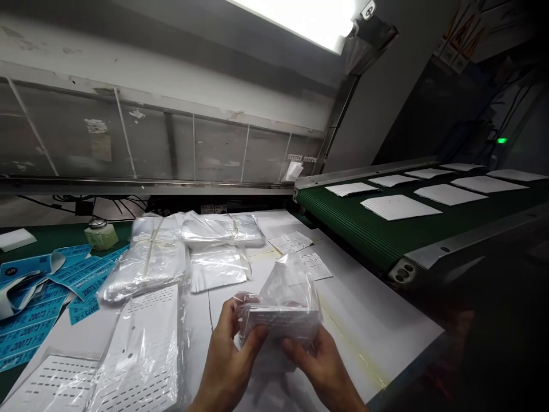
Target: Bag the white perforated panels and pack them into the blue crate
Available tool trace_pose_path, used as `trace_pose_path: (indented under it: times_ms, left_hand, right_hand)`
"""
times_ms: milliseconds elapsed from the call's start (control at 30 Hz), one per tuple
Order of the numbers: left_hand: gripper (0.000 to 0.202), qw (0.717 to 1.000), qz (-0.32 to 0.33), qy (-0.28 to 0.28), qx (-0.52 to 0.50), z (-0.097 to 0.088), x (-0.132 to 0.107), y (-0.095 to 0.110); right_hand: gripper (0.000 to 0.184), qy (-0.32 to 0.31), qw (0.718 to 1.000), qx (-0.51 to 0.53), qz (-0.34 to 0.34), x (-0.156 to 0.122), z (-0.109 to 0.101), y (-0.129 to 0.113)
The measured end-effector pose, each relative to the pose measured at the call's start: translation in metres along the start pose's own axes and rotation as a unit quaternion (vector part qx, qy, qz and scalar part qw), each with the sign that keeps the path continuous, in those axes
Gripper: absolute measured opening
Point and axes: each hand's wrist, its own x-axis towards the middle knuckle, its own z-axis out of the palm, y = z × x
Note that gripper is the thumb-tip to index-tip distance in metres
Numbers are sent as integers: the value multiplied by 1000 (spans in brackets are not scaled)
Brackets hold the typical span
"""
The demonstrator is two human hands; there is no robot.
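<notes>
Clear plastic bag [290, 289] lies between left fingers [255, 340] and right fingers [297, 352], both gripping it.

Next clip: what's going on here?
A person's left hand and right hand grip a clear plastic bag with a flat white stack inside, above a white surface. Tied bundles of clear plastic lie beyond the left hand, with blue labels farther left. On the right, white pieces lie spaced along a green conveyor belt.

Lamp [304, 17] lit, top of frame, right of centre. Capped jar [102, 236], left, near printed blue labels [36, 320]. Green light [501, 140] glowing, upper right.
</notes>
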Motion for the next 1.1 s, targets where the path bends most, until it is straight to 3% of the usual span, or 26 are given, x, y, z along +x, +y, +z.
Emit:
trace_pose_path:
  times_ms: [167, 267, 400, 500, 633, 700, 767, 867, 967, 1033, 1100]
  left_hand:
    - [42, 1000, -7, -11, 17, 0, -3, -10]
    - [46, 1000, 4, 6, 30, -1, -5, -15]
    - [59, 999, -31, -29, 33, -3, -4, -23]
    - [41, 992, -55, -72, 83, -9, -6, -37]
    - [30, 979, -72, -107, 158, -20, -14, -54]
    - [29, 975, -81, -107, 180, -23, -19, -57]
    - [29, 973, -93, -108, 184, -24, -22, -54]
    - [47, 984, -88, -103, 112, -23, -20, -42]
    - [65, 992, -110, -51, -25, -19, -13, -26]
    - [66, 980, -167, -21, -106, -14, -7, -17]
    - [62, 953, -232, -20, -193, -6, -5, -8]
  right_hand:
    - [44, -1, 1000, 15, 1, -2, 4, 19]
    - [40, -2, 996, -86, 20, -8, 1, 47]
    - [33, -23, 978, -208, -21, -15, -10, 75]
    - [41, -38, 973, -227, -21, -17, -17, 73]
    - [68, -53, 996, -72, 3, -16, -10, 52]
    - [68, -41, 998, -38, 8, -15, -3, 48]
    - [57, -46, 995, -77, 41, -15, 1, 53]
    - [50, -65, 985, -146, 70, -17, 2, 66]
    - [52, -86, 986, -127, 72, -20, 1, 63]
    - [57, -69, 993, -58, 81, -24, 4, 49]
    - [68, -14, 994, 7, 105, -31, 11, 33]
